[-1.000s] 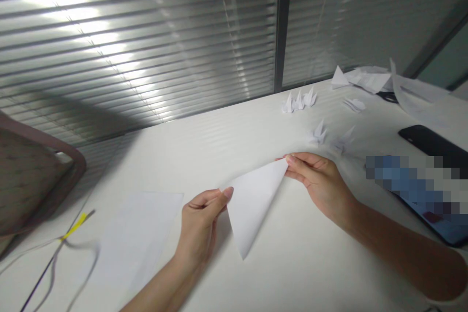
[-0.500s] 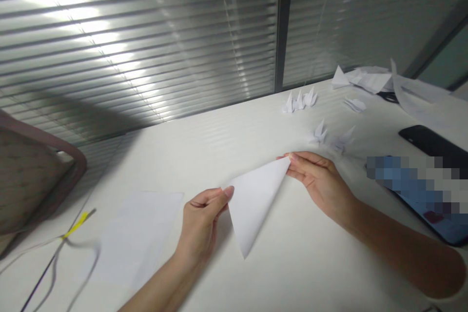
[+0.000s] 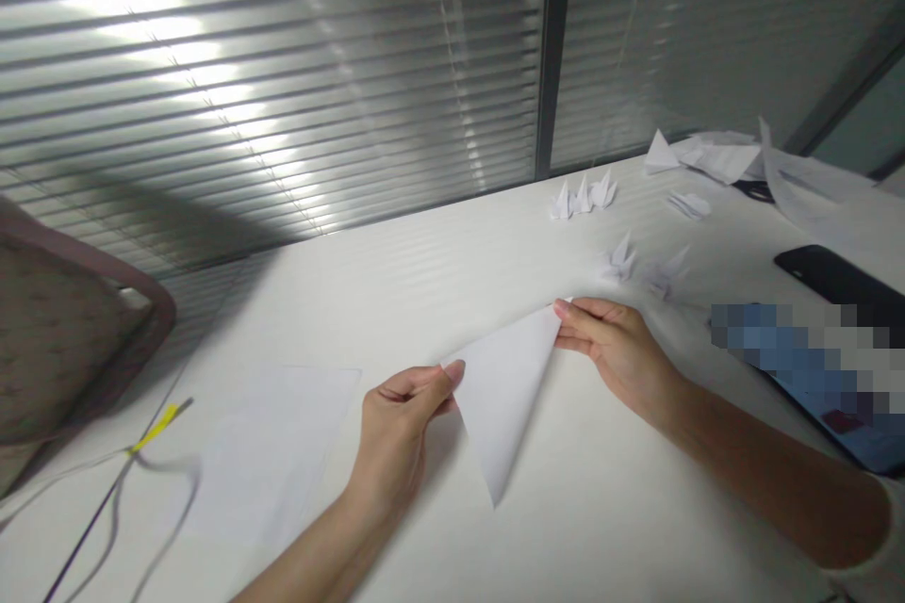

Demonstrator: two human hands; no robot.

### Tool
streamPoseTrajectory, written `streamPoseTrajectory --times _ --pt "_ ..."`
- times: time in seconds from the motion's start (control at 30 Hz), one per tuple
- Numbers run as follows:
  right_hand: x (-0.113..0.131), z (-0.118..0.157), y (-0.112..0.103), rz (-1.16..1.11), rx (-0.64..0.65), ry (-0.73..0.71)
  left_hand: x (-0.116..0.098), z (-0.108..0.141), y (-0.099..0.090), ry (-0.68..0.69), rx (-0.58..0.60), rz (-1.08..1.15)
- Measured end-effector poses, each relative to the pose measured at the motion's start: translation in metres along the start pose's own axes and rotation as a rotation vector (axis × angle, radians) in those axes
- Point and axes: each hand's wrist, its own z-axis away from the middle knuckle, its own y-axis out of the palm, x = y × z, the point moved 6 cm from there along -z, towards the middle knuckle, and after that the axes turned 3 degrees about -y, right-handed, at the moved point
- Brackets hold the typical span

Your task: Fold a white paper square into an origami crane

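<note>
A white sheet of paper folded into a triangle (image 3: 505,386) is held between my two hands above the white table (image 3: 396,292). My left hand (image 3: 403,424) pinches its left corner, thumb on top. At the upper right corner, my right hand (image 3: 612,344) grips the paper between thumb and fingers. The third corner points down toward me, and a rounded fold runs along the right side. Flat white paper (image 3: 283,443) lies on the table left of my left hand.
Several small folded paper cranes (image 3: 584,196) stand toward the back. More loose paper (image 3: 728,158) is piled at the back right. A phone (image 3: 813,377) and a black phone-like object (image 3: 841,278) lie at right. Cables with a yellow tie (image 3: 156,426) and a bag (image 3: 71,339) are at left.
The folded paper and my left hand have shifted slightly right in view. My right thumb sits a little further in from the paper's corner tip. Both hands keep their hold.
</note>
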Motion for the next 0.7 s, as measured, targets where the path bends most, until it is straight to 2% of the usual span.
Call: streamPoseTrajectory --times 0.37,0.7 --pt "0.0033 0.0012 -0.0006 0.025 0.002 -0.044 0.0012 0.0021 0.0004 -0.041 0.033 -0.006" --pt "0.0033 -0.0002 -0.0031 0.136 -0.027 -0.109 0.0014 0.0017 0.0033 -0.074 0.054 0.020"
